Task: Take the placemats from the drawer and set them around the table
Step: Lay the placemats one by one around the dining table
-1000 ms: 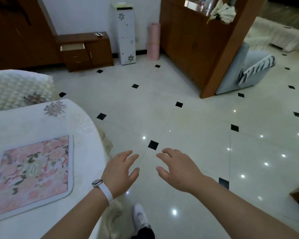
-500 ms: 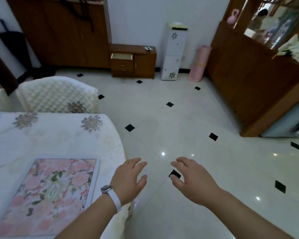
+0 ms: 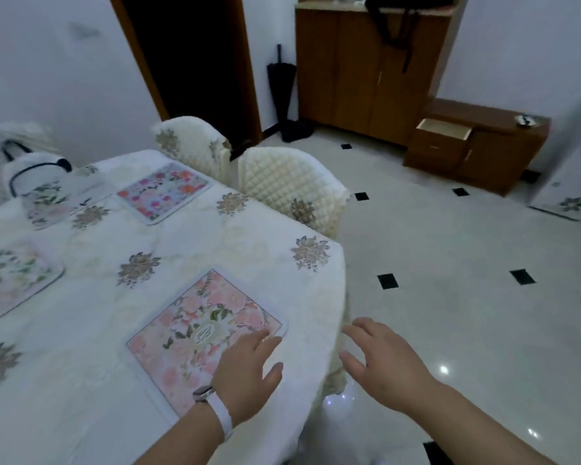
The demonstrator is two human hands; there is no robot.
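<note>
A pink floral placemat [image 3: 195, 333] lies near the right edge of the round table [image 3: 91, 380], which wears a white flowered cloth. Another placemat [image 3: 163, 191] sits at the far side, a pale one [image 3: 12, 280] at the left, and one more [image 3: 52, 209] partly under a white bag. My left hand [image 3: 249, 372], with a white watch on the wrist, hovers open over the near placemat's right corner. Empty and spread, my right hand [image 3: 379, 359] floats just off the table edge above the floor. The drawer [image 3: 445, 129] stands open in a low wooden cabinet at the back right.
Two chairs [image 3: 289, 189] with quilted cream covers stand at the table's far right side. A white bag [image 3: 36, 177] rests on the table's far left. A tall wooden cupboard [image 3: 366, 68], a black umbrella [image 3: 280, 82] and a dark doorway line the back wall. Glossy tiled floor stretches to the right.
My view has swung left, from the floor and cabinet onto the table, so more placemats show. Both hands stay open and empty; the left one now hovers over the near placemat.
</note>
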